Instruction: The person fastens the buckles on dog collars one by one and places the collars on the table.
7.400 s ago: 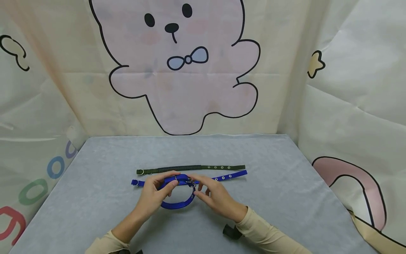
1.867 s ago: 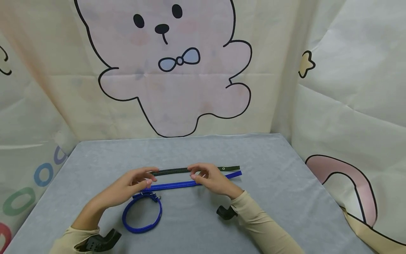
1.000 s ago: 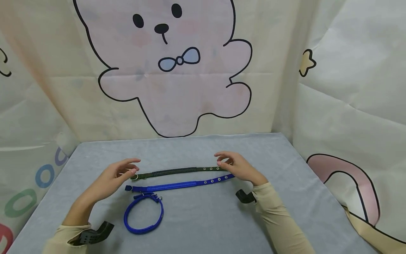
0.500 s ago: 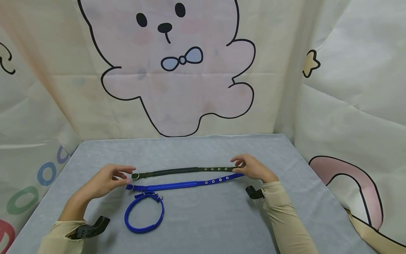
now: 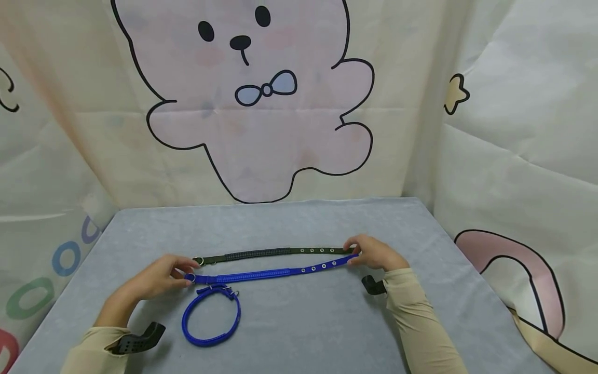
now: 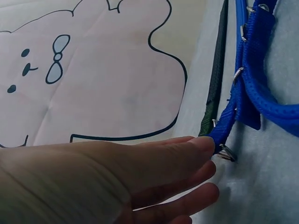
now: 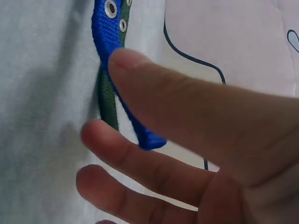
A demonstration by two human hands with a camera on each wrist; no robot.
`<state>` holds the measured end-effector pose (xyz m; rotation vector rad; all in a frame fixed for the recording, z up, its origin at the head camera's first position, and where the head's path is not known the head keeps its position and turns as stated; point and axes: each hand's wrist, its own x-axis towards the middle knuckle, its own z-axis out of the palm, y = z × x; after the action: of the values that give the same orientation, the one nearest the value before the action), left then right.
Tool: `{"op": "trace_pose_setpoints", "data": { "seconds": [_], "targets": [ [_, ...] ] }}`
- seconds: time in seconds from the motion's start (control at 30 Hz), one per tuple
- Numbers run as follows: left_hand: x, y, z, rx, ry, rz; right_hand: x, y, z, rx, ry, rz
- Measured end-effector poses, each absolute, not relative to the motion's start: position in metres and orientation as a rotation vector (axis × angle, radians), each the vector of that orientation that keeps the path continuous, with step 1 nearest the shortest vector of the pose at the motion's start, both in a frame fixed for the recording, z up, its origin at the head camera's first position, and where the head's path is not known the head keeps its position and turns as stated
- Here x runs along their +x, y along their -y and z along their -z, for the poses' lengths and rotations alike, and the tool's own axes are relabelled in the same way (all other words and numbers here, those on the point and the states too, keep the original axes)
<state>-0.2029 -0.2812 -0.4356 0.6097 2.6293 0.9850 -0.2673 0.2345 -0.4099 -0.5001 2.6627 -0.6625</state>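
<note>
because the straight blue collar [image 5: 257,274] lies stretched between the two hands on the grey-covered table [image 5: 299,332], near side of the dark green collar [image 5: 257,254], good handling starts at its ends. the left hand [image 5: 159,276] pinches the left end, thumb over the webbing, with a metal ring [image 6: 226,153] sticking out just beside the thumb. the right hand [image 5: 379,255] has its thumb across the right tip, past the eyelets [image 5: 313,269]; whether a finger closes firmly behind it i cannot tell.

i would check that right grip first, since a thumb alone would probably let the tip slip. the right fingers reach across the green collar's right end, so drawing them toward the near side should keep the two bands from being caught together. at the left, the looped blue collar [image 5: 210,343] sits close on the near side, touching or just beside, i cannot tell which; a small lift straight up seems safer than a drag. the webbing looks flexible, so keeping both ends level and the band flat should stop twisting.
</note>
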Motion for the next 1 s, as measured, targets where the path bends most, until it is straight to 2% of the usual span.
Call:
{"op": "trace_pose_setpoints", "data": {
  "seconds": [0.3,0.63,1.0],
  "targets": [
    [-0.205,0.278,0.449,0.621,-2.689,-0.941,-0.273,-0.227,0.416,-0.668,-2.702,0.914],
    [-0.204,0.27,0.443,0.394,-2.849,-1.014,-0.275,-0.216,0.413,-0.63,-2.533,1.375],
    [-0.203,0.254,0.434,0.363,-2.897,-1.333,-0.274,-0.206,0.418,-0.677,-2.497,1.444]
  ]
}}
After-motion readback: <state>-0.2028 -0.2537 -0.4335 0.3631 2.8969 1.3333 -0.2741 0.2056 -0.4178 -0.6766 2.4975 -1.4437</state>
